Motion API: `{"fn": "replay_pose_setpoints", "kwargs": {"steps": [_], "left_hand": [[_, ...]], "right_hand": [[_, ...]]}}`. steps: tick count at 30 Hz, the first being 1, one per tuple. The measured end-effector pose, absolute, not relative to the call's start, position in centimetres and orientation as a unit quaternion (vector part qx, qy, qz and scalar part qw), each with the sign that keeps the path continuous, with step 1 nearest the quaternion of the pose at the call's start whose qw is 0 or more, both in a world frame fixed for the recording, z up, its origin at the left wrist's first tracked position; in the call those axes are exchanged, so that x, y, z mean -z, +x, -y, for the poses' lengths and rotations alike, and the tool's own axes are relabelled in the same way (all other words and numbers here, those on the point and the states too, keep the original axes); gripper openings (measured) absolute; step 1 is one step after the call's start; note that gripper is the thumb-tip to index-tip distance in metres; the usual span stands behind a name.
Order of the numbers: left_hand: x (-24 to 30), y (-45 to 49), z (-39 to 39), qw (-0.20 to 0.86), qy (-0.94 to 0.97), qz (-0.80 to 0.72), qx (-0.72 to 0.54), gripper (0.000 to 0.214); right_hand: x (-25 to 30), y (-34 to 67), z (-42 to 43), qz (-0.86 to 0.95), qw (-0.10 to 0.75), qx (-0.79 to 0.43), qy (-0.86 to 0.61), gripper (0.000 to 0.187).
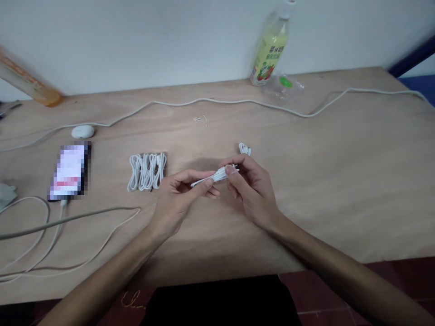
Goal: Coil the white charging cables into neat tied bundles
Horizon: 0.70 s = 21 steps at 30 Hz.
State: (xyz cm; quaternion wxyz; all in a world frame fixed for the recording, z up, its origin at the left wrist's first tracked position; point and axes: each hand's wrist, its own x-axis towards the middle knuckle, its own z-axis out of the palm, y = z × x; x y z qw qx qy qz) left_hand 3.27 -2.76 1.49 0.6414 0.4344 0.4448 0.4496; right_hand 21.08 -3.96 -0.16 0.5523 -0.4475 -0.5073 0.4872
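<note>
Step in hand looks like two-handed handling of one cable bundle: tidying or securing its loops, my read. The slim folded white cable bundle (pixel 220 173) is between the hands, near the middle of the scene, seemingly up off the light-brown wooden desk (pixel 340 181). Left hand (pixel 178 192) pinches its left end, thumb on top; right hand (pixel 253 192) pinches the right end, thumb and index closed on it. Both grips are on the same bundle; can't tell whether a tie is around it, fingers cover too much. Row of flat-coiled white cables (pixel 147 171) lies just left of the left hand, side by side; can't count the coils cleanly. One small coiled white cable (pixel 244 148) sits just past the right hand, partly hidden by it. Thin white scraps (pixel 205 120) lie farther out, near the long white cord (pixel 204 99) crossing the far side. Next move calls for a firm pinch on the loops, so they don't spring open, with fingertips free enough to work the middle.
</note>
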Motion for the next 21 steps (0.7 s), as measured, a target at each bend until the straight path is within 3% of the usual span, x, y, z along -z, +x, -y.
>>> {"fn": "replay_pose_setpoints", "kwargs": {"steps": [9, 16, 21], "left_hand": [[-1.27, 3.15, 2.76, 0.643, 0.444, -0.434, -0.448, 0.009], [-1.6, 3.19, 2.81, 0.582, 0.495, -0.445, -0.468, 0.021], [-1.5, 3.02, 2.96, 0.53, 0.522, -0.472, -0.473, 0.018]], "right_hand": [[-0.04, 21.03, 3.89, 0.476, 0.553, -0.517, -0.448, 0.036], [0.17, 20.94, 3.57, 0.43, 0.549, -0.568, -0.437, 0.036], [0.32, 21.0, 3.54, 0.434, 0.536, -0.586, -0.425, 0.036]]}}
